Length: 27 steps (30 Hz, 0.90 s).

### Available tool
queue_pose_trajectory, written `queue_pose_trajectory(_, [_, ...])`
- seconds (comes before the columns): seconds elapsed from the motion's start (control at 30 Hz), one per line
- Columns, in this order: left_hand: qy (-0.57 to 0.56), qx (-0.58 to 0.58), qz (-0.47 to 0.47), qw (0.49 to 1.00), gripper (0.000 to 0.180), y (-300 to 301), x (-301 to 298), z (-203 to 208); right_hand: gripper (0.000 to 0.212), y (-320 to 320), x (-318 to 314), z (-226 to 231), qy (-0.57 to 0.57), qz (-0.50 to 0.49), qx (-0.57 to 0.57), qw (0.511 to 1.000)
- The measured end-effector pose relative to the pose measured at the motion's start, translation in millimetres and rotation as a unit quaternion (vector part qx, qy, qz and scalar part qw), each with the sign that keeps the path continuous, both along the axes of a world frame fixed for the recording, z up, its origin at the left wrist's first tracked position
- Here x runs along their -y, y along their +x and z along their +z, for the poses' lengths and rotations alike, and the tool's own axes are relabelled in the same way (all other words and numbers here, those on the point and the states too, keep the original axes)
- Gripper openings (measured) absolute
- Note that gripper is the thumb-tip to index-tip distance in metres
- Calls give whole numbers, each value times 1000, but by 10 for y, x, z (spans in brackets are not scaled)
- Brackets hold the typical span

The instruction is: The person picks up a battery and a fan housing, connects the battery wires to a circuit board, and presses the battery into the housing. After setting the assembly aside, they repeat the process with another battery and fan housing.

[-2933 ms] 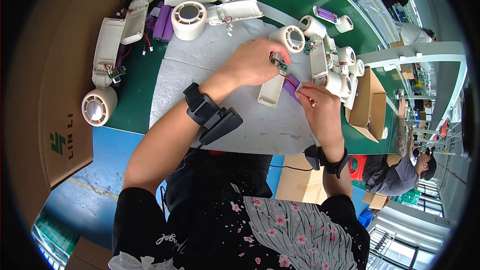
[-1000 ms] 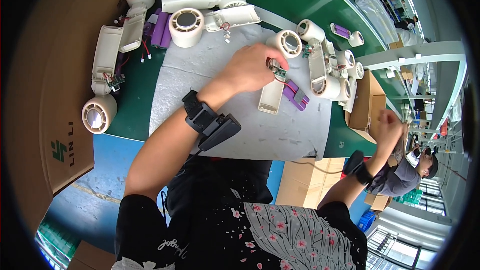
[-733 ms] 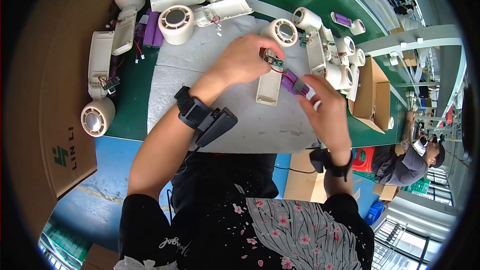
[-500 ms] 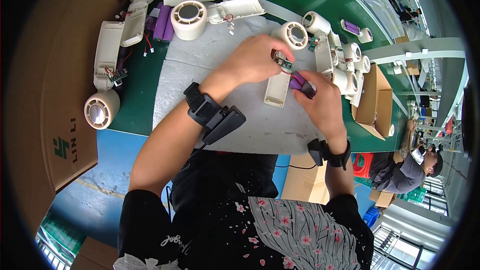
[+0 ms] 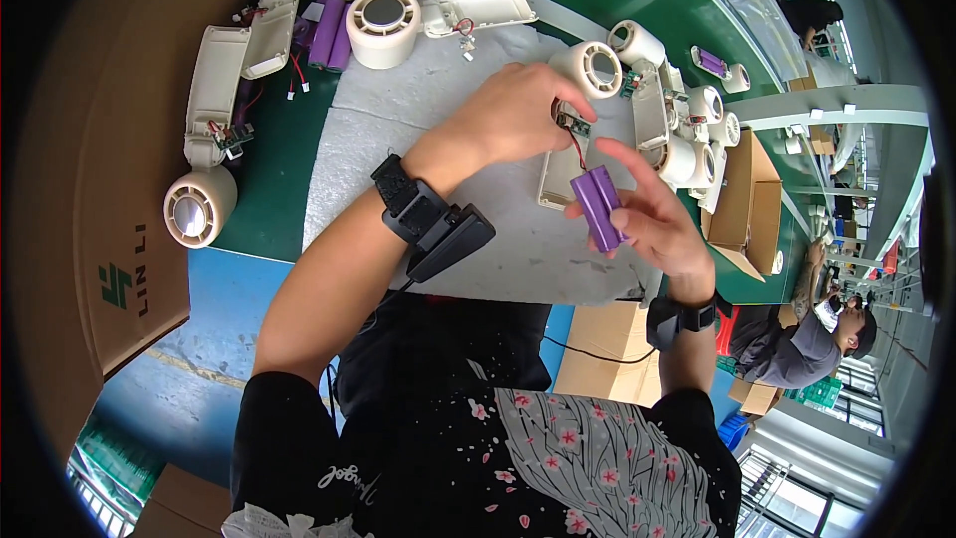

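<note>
A cream handheld fan with its handle opened lies in front of me, its round head (image 5: 591, 70) pointing away. My left hand (image 5: 513, 115) is closed around the upper part of the handle, by a small green circuit board (image 5: 574, 124). Below it shows part of the bare handle shell (image 5: 554, 184). In my right hand (image 5: 662, 229) is a purple two-cell battery pack (image 5: 599, 207), pinched between thumb and fingers with the index finger stretched out. Red and dark wires run from the pack up to the board.
A grey-white foam sheet (image 5: 398, 239) covers part of the green table (image 5: 269, 159). Opened fans (image 5: 216, 100) and loose purple cells (image 5: 327, 35) lie left; more fans (image 5: 652, 105) and a cardboard box (image 5: 749, 204) are right. Another person (image 5: 807, 349) sits far right.
My right hand has turned and moved slightly down, lifting the battery pack away from the handle, so its full length shows. The left hand stays at the board.
</note>
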<state>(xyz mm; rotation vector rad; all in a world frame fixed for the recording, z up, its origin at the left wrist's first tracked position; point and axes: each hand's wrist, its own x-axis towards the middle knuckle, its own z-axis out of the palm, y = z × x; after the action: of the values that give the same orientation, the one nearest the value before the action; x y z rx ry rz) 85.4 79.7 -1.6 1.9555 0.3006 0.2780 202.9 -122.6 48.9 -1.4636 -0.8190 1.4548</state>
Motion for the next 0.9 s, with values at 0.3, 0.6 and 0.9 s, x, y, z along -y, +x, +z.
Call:
queue_pose_trajectory(0.3, [65, 60, -19, 996, 33, 7, 21, -9, 105, -1, 65, -138, 52, -39, -177, 982])
queue_pose_trajectory(0.6, [94, 29, 7, 995, 26, -2, 21, 16, 102, 52, 33, -58, 23, -93, -99, 990])
queue_pose_trajectory(0.9, [105, 42, -9, 994, 24, -8, 7, 13, 92, 37, -22, -148, 69, -50, 135, 987])
